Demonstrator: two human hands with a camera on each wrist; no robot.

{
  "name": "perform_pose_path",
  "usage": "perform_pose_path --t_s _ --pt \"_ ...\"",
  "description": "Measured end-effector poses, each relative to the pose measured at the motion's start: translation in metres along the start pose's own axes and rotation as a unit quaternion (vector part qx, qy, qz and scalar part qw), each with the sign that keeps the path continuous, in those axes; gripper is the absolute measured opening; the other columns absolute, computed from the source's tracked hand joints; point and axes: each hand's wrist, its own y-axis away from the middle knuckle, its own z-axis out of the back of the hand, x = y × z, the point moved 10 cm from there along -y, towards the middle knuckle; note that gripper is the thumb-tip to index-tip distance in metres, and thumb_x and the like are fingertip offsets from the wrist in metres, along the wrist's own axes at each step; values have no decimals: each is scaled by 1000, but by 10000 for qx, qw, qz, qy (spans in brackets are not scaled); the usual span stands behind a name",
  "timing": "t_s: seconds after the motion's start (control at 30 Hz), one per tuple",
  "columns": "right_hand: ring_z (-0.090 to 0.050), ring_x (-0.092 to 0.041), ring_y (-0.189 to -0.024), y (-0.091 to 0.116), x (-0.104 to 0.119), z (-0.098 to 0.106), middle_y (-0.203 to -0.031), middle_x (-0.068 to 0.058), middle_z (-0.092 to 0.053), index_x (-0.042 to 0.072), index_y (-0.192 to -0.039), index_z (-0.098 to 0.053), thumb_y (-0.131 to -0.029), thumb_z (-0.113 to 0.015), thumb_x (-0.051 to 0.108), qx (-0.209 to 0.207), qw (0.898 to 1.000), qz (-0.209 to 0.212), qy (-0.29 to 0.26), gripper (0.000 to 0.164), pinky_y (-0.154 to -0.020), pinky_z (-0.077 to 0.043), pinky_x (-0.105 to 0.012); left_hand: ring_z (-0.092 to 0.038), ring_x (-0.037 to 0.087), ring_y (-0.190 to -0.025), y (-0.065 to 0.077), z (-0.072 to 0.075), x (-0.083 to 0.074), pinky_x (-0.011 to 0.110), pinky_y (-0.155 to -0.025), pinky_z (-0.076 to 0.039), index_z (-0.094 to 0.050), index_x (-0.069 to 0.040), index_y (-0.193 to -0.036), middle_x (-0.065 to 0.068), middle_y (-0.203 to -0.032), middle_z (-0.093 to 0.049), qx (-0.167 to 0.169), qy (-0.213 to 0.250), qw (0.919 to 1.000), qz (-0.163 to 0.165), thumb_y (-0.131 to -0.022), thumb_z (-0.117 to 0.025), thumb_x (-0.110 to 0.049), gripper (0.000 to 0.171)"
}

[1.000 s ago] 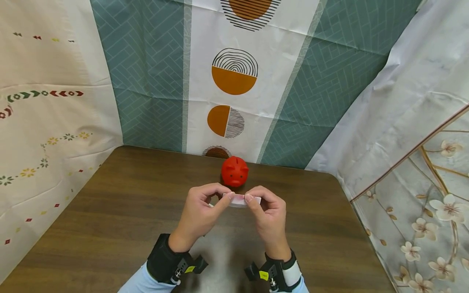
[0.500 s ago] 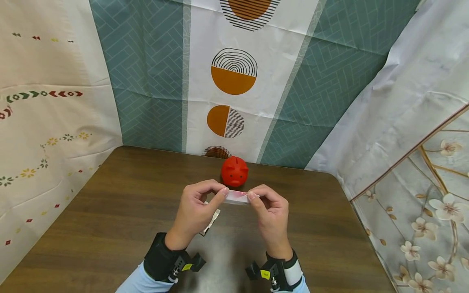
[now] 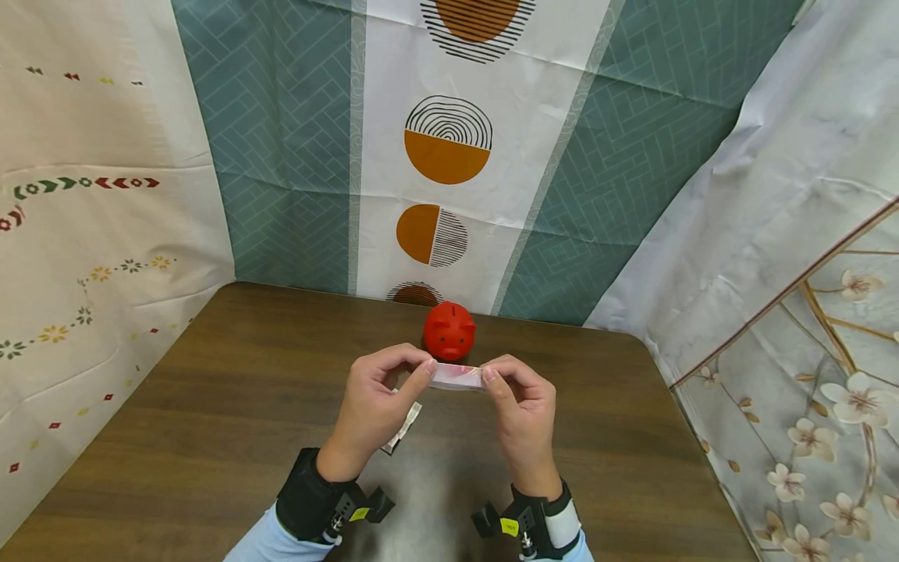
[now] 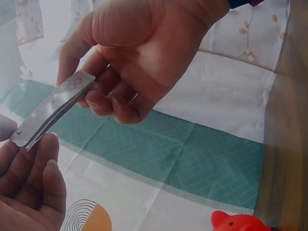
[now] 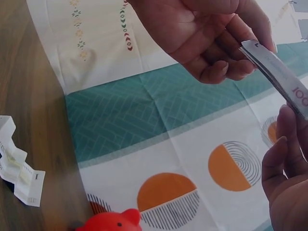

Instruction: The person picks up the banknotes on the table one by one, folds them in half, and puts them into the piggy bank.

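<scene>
Both hands hold a narrow folded banknote (image 3: 456,377) level in front of me, over the table. A reddish "100" shows on its pale face in the left wrist view, and its edge shows several thin layers. My left hand (image 3: 379,406) pinches one end between thumb and fingers. At the other end, thumb and fingers of my right hand (image 3: 523,417) do the same. Just beyond the note, a red piggy bank (image 3: 449,332) stands with its snout toward me and a slot on top. A zigzag-folded slip of printed paper (image 5: 21,166) lies on the table, partly behind my left hand in the head view.
The brown wooden table (image 3: 211,414) runs back to a hanging cloth (image 3: 295,156) in teal and white with orange circles. A cream embroidered cloth (image 3: 119,234) hangs at the left, a flowered white one (image 3: 794,390) at the right. Both wrists carry black camera straps.
My hands have drawn slightly apart along the banknote, so more of its middle shows, flat and straight. The folded slip has come into sight beside my left hand. The piggy bank has not moved.
</scene>
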Motion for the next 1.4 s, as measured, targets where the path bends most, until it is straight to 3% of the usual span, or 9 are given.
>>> perform_pose_path --t_s 0.27,1.0,1.4 --pt "-59 -15 -79 1 -2 1 -88 6 -72 -12 -93 -67 -99 -59 -1 -114 9999 -50 -6 15 -67 -52 -22 -61 15 -75 2 0 1 24 -71 -58 -76 -2 -94 12 -82 -72 -111 -77 9999 19 -93 -68 5 11" --pt "-58 -16 -72 2 0 -12 -86 2 -71 -8 -91 -69 -95 -64 -5 311 9991 242 -136 7 -57 -51 -24 -62 15 -73 4 -15 3 27 -62 -56 -75 -3 -95 13 -86 -74 353 309 9988 155 -92 -69 5 11" --pt "-61 -16 -73 3 -2 -17 -84 -3 -72 -5 -90 -71 -94 -62 -8 518 9979 387 -99 10 -57 -53 -25 -61 14 -71 5 -22 2 27 -63 -56 -75 -5 -93 11 -81 -72 637 372 9971 -194 -92 -70 5 11"
